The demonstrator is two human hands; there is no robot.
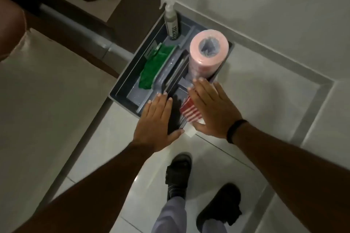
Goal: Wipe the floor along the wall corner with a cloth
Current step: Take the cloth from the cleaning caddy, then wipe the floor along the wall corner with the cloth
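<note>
A grey cleaning caddy [121, 83] stands on the tiled floor against the wall corner. In it lie a green cloth [153, 68], an upright pink roll of wipes [207, 55], a spray bottle [170, 21] and a red-and-white striped cloth [190, 109]. My left hand [157, 121] hovers flat over the caddy's near end, fingers extended, holding nothing. My right hand [212, 108] is spread flat beside it, above the striped cloth and just in front of the pink roll, also holding nothing. A black band sits on my right wrist.
The wall's grey skirting [265, 51] runs along the right and turns at a corner [325, 85]. A beige upholstered seat [43, 91] fills the left. My two feet in black sandals [217, 208] stand on the white floor tiles [214, 159] below the caddy.
</note>
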